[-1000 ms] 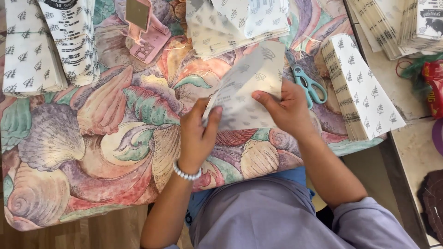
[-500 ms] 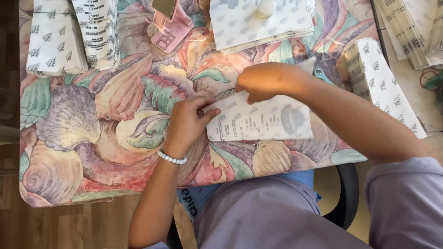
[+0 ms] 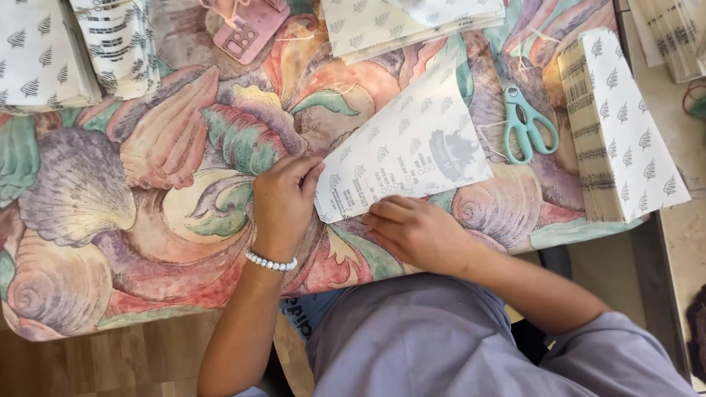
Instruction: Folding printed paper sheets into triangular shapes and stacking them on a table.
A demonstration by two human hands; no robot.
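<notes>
A white printed paper sheet, folded to a flat slanted shape, lies on a table covered with a shell-patterned cloth. My left hand, with a bead bracelet at the wrist, presses its fingertips on the sheet's left corner. My right hand lies flat along the sheet's lower edge, fingers pointing left. Neither hand lifts the paper; both hold it down against the cloth.
Teal scissors lie right of the sheet. A stack of folded paper bags stands at the right, more stacks at top left and top centre. A pink device sits at the top. Wooden floor shows below.
The right hand moved from the sheet's top edge down to its lower edge. The sheet now lies flat and tilted on the cloth. The left hand stays at its left corner.
</notes>
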